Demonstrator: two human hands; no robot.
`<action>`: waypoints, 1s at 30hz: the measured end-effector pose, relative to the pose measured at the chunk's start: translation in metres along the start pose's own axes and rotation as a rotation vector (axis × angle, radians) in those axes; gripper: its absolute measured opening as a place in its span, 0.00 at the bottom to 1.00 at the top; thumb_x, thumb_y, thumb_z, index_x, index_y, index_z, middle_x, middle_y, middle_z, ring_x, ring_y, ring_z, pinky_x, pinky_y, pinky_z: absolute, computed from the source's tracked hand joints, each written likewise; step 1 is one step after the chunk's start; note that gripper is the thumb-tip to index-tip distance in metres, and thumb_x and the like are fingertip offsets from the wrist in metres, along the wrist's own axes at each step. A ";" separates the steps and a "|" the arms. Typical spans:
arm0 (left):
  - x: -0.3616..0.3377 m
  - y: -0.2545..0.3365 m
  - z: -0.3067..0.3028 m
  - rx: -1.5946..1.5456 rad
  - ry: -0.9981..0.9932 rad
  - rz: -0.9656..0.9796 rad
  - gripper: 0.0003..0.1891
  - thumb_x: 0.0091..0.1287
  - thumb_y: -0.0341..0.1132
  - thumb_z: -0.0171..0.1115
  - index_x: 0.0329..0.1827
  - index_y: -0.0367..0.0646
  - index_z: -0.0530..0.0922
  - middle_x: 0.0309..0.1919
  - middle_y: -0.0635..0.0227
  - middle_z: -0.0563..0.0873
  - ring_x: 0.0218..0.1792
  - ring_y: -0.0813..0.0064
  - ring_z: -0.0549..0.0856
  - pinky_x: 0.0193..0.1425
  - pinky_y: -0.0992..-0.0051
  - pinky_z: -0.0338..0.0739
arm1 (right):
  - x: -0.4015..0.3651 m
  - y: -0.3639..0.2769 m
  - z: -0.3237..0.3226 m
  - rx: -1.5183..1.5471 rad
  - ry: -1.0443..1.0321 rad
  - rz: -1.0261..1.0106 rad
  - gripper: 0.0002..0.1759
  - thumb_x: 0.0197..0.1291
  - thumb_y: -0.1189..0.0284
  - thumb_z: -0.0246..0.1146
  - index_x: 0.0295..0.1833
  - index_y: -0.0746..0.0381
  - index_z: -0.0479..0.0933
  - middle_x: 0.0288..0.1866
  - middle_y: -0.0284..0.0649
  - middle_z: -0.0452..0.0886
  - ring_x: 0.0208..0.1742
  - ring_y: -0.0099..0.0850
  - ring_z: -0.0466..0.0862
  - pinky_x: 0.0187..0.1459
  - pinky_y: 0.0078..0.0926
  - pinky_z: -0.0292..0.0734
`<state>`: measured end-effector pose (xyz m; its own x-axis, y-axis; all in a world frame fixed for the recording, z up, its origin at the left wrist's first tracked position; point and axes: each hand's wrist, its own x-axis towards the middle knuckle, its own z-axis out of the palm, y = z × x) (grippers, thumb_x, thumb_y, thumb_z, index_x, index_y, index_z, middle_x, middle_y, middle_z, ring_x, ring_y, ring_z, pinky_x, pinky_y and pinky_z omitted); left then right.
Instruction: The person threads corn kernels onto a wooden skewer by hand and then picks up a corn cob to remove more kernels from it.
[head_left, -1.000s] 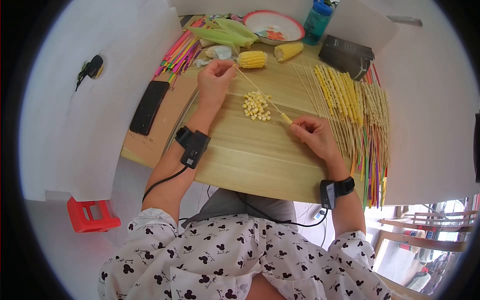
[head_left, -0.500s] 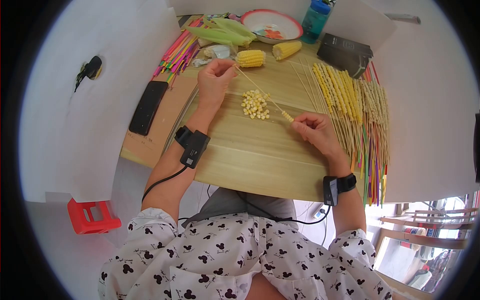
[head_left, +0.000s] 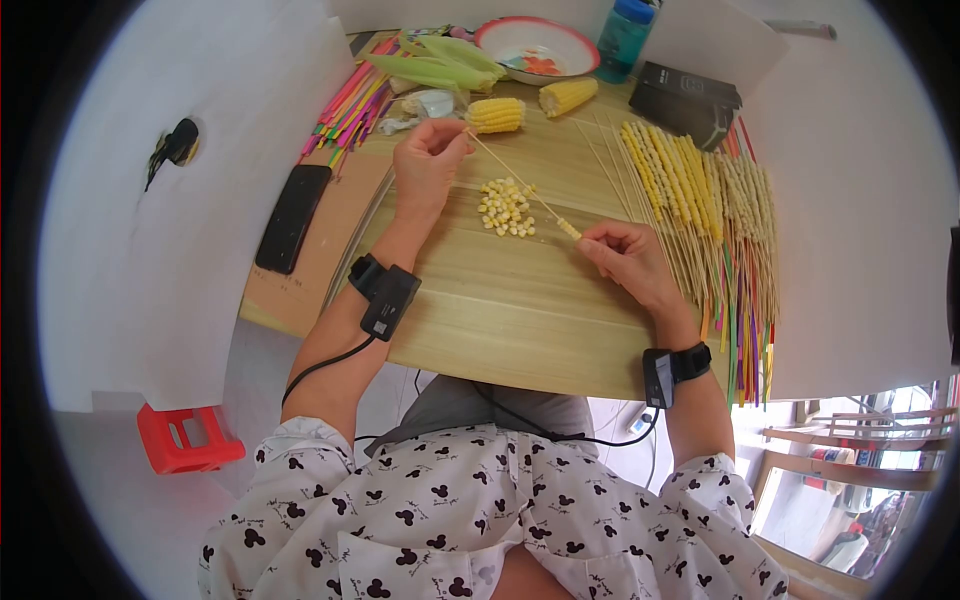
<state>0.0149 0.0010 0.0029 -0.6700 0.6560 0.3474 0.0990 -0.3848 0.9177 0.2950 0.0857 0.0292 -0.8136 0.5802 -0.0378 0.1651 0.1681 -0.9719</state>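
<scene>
My left hand (head_left: 428, 170) pinches the upper end of a thin wooden skewer (head_left: 515, 176). The skewer slants down to my right hand (head_left: 628, 258), whose fingertips are closed at its lower end. A short row of corn kernels (head_left: 568, 229) is threaded on the skewer right beside my right fingertips. Beneath the skewer lies a pile of loose corn kernels (head_left: 507, 208) on the wooden table (head_left: 480, 300). Two pieces of corn cob lie farther back, a corn cob (head_left: 496, 115) near my left hand and another corn cob (head_left: 568, 97) to its right.
Skewers threaded with kernels (head_left: 680, 180) lie in rows on the right, with several bare ones beside them. At the back stand a red-rimmed bowl (head_left: 537, 48), a blue bottle (head_left: 625, 42) and a black box (head_left: 686, 100). Green husks (head_left: 440, 62), colored sticks (head_left: 350, 110) and a phone (head_left: 293, 219) lie left.
The whole view has shifted slightly. Both hands keep their grip on the skewer, and the right hand's end sits slightly closer to the kernel pile.
</scene>
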 end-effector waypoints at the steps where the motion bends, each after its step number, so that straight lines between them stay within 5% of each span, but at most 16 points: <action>1: 0.000 0.000 0.000 0.001 0.000 -0.001 0.06 0.67 0.24 0.63 0.46 0.36 0.81 0.41 0.63 0.89 0.37 0.80 0.86 0.40 0.83 0.77 | 0.000 -0.001 0.000 -0.002 -0.002 -0.001 0.08 0.65 0.71 0.68 0.41 0.65 0.83 0.22 0.25 0.76 0.21 0.11 0.70 0.22 0.11 0.60; 23: -0.033 0.018 0.037 0.004 -0.255 -0.171 0.08 0.68 0.23 0.61 0.49 0.35 0.80 0.45 0.63 0.88 0.41 0.80 0.86 0.48 0.80 0.80 | 0.002 -0.005 0.006 0.063 0.057 0.010 0.08 0.66 0.70 0.66 0.40 0.65 0.82 0.21 0.24 0.74 0.21 0.11 0.68 0.23 0.12 0.59; 30: -0.054 0.026 0.056 -0.021 -0.402 -0.200 0.08 0.68 0.23 0.61 0.48 0.36 0.81 0.41 0.67 0.88 0.38 0.83 0.85 0.42 0.82 0.78 | 0.003 -0.007 0.007 0.086 0.086 -0.010 0.07 0.66 0.70 0.66 0.40 0.64 0.81 0.21 0.23 0.74 0.21 0.10 0.68 0.22 0.12 0.58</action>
<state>0.0953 -0.0080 0.0187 -0.3345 0.9176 0.2145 -0.0208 -0.2348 0.9718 0.2878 0.0804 0.0337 -0.7633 0.6460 -0.0113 0.1056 0.1075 -0.9886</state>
